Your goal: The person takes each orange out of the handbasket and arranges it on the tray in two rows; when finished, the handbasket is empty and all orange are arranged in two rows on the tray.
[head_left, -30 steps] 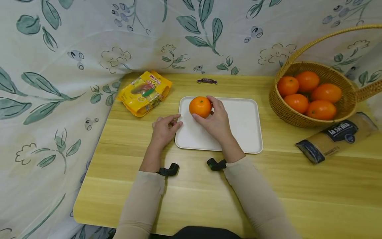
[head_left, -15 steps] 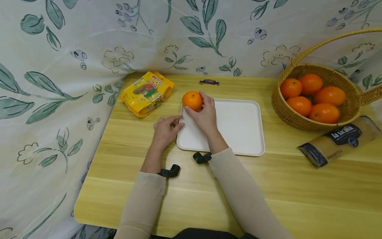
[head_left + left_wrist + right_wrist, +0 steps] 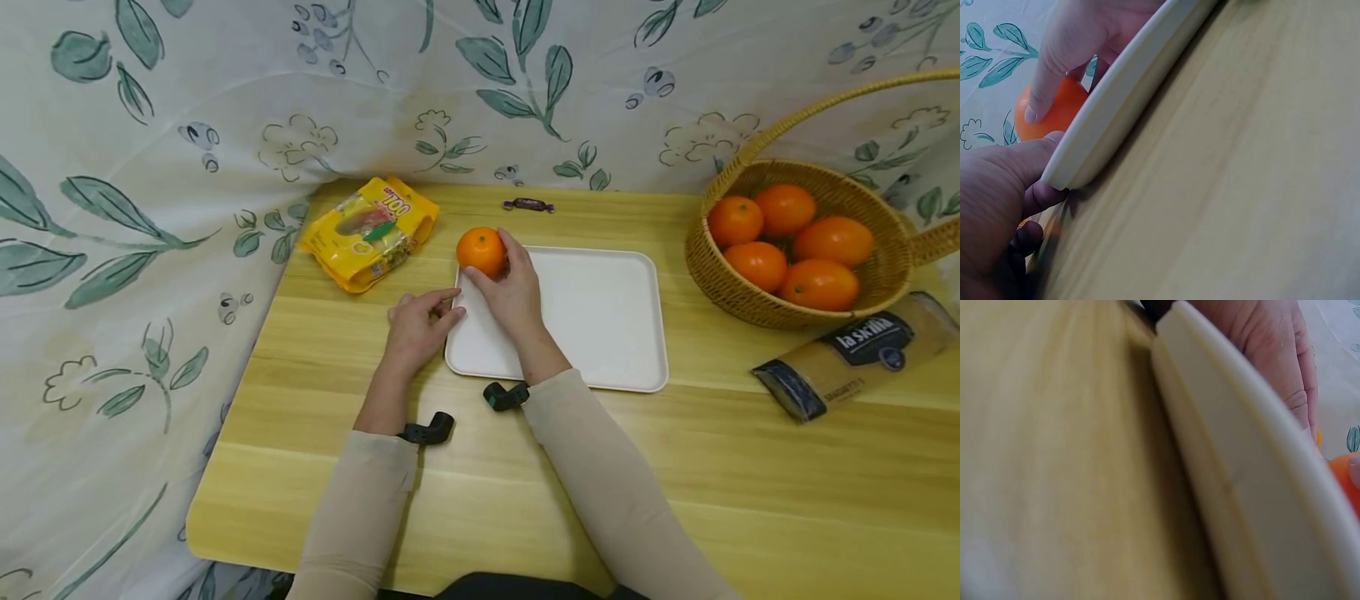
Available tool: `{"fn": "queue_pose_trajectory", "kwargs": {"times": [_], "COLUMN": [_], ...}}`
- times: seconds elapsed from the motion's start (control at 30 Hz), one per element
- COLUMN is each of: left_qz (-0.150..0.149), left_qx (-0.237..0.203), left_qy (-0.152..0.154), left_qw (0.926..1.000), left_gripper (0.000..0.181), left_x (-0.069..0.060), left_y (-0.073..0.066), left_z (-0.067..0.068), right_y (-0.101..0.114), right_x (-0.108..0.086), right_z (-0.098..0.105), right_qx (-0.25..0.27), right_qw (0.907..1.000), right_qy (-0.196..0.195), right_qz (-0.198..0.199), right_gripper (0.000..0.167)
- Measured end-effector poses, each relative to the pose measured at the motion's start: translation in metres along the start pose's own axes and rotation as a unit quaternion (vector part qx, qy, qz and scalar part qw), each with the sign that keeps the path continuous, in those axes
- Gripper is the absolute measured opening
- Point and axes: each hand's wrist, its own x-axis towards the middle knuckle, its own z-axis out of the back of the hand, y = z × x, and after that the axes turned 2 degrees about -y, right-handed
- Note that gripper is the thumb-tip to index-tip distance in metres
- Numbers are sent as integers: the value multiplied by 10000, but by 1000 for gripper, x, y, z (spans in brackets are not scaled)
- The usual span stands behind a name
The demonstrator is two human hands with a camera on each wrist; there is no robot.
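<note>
A white rectangular tray (image 3: 600, 321) lies on the wooden table. My left hand (image 3: 417, 332) pinches its left edge; in the left wrist view the thumb is on the rim and fingers are beneath it. My right hand (image 3: 510, 296) holds a round orange (image 3: 481, 252) between thumb and fingers at the tray's far left corner. Whether the orange touches the tray cannot be told. The left wrist view shows the orange (image 3: 1054, 109) beyond the tray's raised rim (image 3: 1116, 94). In the right wrist view the tray wall (image 3: 1254, 462) hides most of the orange.
A yellow candy bag (image 3: 371, 233) lies at the back left, and a small wrapped candy (image 3: 528, 205) behind the tray. On the right stands a wicker basket (image 3: 712, 283) with several oranges and a tall handle. A spaghetti packet (image 3: 855, 358) leans by its base.
My right hand has carried the orange left across the tray to its far left corner, slowing to almost still. The left hand stays at the tray edge.
</note>
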Motion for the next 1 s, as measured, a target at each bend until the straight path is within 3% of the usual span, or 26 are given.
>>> {"fn": "queue_pose_trajectory", "kwargs": {"times": [0.33, 1.0], "left_qz": [91, 113], "left_qx": [79, 38], "left_qy": [48, 42], "left_qw": [9999, 9999], "left_gripper": [36, 36], "left_x": [2, 1], "left_y": [-2, -2], "left_z": [0, 0], "right_y": [0, 8], "right_x": [2, -7], "right_z": [-1, 11], "right_qx": [-232, 286], "right_qw": [9997, 9995], "right_qy": [73, -85], "right_qz": [12, -116], "right_gripper": [84, 86]}}
